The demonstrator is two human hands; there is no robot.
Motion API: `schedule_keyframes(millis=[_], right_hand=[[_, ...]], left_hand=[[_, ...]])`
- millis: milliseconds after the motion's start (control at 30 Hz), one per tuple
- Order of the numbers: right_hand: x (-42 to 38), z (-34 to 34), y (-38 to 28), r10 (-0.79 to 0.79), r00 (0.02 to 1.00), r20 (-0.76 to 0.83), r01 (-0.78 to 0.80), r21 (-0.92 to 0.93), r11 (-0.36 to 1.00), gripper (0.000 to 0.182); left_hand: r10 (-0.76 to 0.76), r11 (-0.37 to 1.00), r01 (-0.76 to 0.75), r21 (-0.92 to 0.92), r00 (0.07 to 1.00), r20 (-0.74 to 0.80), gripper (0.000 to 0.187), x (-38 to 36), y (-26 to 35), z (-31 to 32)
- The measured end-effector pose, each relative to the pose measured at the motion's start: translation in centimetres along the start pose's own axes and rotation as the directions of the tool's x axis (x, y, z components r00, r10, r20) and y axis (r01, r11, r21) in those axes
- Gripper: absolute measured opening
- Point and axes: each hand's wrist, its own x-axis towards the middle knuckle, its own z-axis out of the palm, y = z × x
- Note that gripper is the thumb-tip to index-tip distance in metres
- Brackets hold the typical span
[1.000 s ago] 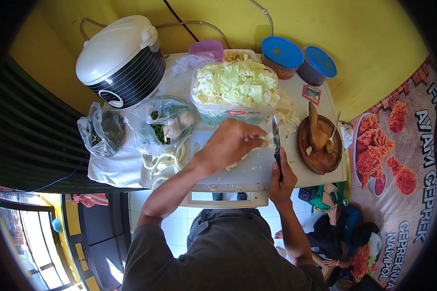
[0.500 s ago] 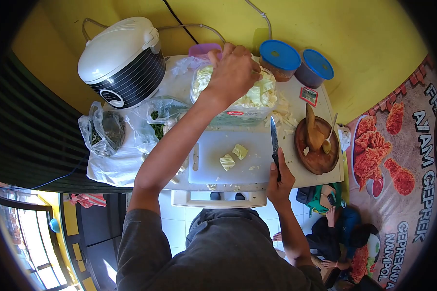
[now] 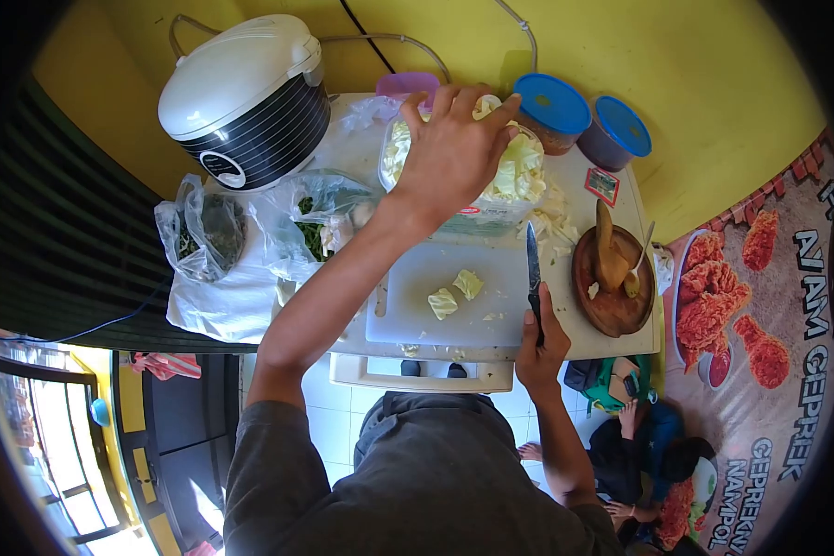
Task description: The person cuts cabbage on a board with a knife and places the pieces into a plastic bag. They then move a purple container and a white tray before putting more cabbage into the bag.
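My left hand (image 3: 453, 153) is over a clear tub of cut cabbage (image 3: 519, 176), its fingers spread across the cabbage at the far side. My right hand (image 3: 541, 343) is closed round the black handle of a knife (image 3: 534, 264), whose blade points away from me. On the white cutting board (image 3: 408, 310) lie two small cabbage pieces (image 3: 455, 294) and some tiny scraps. Loose cabbage shreds (image 3: 558, 215) lie on the table to the right of the tub.
A rice cooker (image 3: 241, 102) stands back left, with plastic bags of greens (image 3: 204, 236) before it. Two blue-lidded containers (image 3: 553, 102) are back right. A stone mortar (image 3: 612, 301) with pestle and spoon sits right. People (image 3: 635, 454) sit low at the right.
My left hand's fingers have spread wider over the tub. My right hand still grips the knife. The whole view has shifted slightly.
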Motion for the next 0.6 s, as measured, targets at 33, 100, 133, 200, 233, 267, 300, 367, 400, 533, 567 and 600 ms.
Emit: schedule_keyframes(millis=[33, 100, 133, 200, 233, 267, 300, 367, 400, 533, 567, 600], right_hand=[[-0.1, -0.1, 0.1, 0.027, 1.0, 0.013, -0.028, 0.009, 1.0, 0.048], [0.0, -0.1, 0.2, -0.014, 1.0, 0.003, 0.014, -0.003, 1.0, 0.048], [0.0, -0.1, 0.2, -0.032, 0.999, -0.007, 0.032, -0.009, 0.999, 0.048], [-0.1, -0.1, 0.4, -0.002, 1.0, 0.001, 0.002, -0.027, 1.0, 0.048], [-0.1, -0.1, 0.4, 0.013, 1.0, 0.005, -0.012, -0.036, 0.999, 0.049], [-0.1, -0.2, 0.2, 0.036, 0.999, 0.015, -0.035, -0.023, 0.999, 0.048], [-0.1, -0.3, 0.0, 0.056, 0.998, 0.029, -0.056, -0.009, 0.998, 0.048], [-0.2, -0.3, 0.0, 0.089, 0.995, 0.045, -0.089, 0.009, 0.996, 0.048], [-0.4, -0.2, 0.3, 0.103, 0.994, 0.047, -0.104, 0.013, 0.994, 0.047], [-0.3, -0.2, 0.4, 0.118, 0.992, 0.054, -0.119, 0.022, 0.993, 0.047], [-0.4, -0.2, 0.3, 0.118, 0.992, 0.055, -0.119, 0.02, 0.993, 0.047], [-0.3, -0.2, 0.4, 0.115, 0.992, 0.053, -0.116, 0.014, 0.993, 0.047]], left_hand=[[0.01, 0.999, -0.011, -0.035, 0.999, -0.038, 0.029, -0.3, 0.9, -1.6], [0.039, 0.987, -0.042, -0.156, 0.999, -0.025, 0.031, -2.7, 1.9, -3.9], [0.025, 0.973, -0.005, -0.229, 0.996, 0.084, 0.031, -4.8, 2.0, -4.6], [-0.017, 0.96, 0.094, -0.263, 0.96, 0.281, 0.03, -9.1, 2.6, -5.3], [-0.055, 0.964, 0.145, -0.223, 0.93, 0.365, 0.03, -10.9, 2.8, -5.5], [-0.084, 0.971, 0.165, -0.174, 0.914, 0.398, 0.029, -12.4, 3.0, -5.5], [-0.118, 0.975, 0.187, -0.122, 0.896, 0.427, 0.028, -13.7, 3.1, -5.5], [-0.143, 0.978, 0.196, -0.068, 0.875, 0.463, 0.028, -16.1, 3.0, -5.3], [-0.132, 0.98, 0.186, -0.068, 0.87, 0.475, 0.029, -16.9, 3.0, -5.3], [-0.122, 0.956, 0.254, -0.146, 0.799, 0.588, 0.036, -17.9, 2.6, -5.1], [-0.116, 0.942, 0.28, -0.184, 0.788, 0.604, 0.038, -17.8, 2.6, -5.1], [-0.108, 0.927, 0.304, -0.22, 0.778, 0.619, 0.04, -17.3, 2.6, -4.9]])
